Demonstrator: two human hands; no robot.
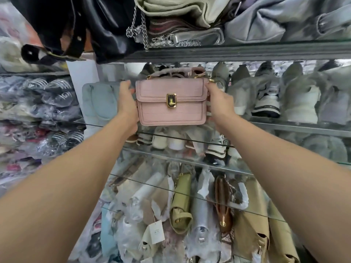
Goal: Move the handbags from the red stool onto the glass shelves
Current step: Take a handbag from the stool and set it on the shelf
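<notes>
A small pink handbag (171, 103) with a gold clasp and a fluffy pink handle stands upright at the front of a glass shelf (296, 128), in the middle of the view. My left hand (127, 105) grips its left side, fingers curled round the edge. My right hand (218, 103) grips its right side, with a ring on one finger. Whether the bag's base rests on the shelf or hangs just above it, I cannot tell. The red stool is out of view.
A light blue padded bag (98, 103) stands left of the pink one, pale sneakers (267, 99) to the right. Above, a shelf edge (228, 52) carries black, green and grey bags. Lower glass shelves hold wrapped bags, an olive bag (181, 202) and a brown bag (224, 205).
</notes>
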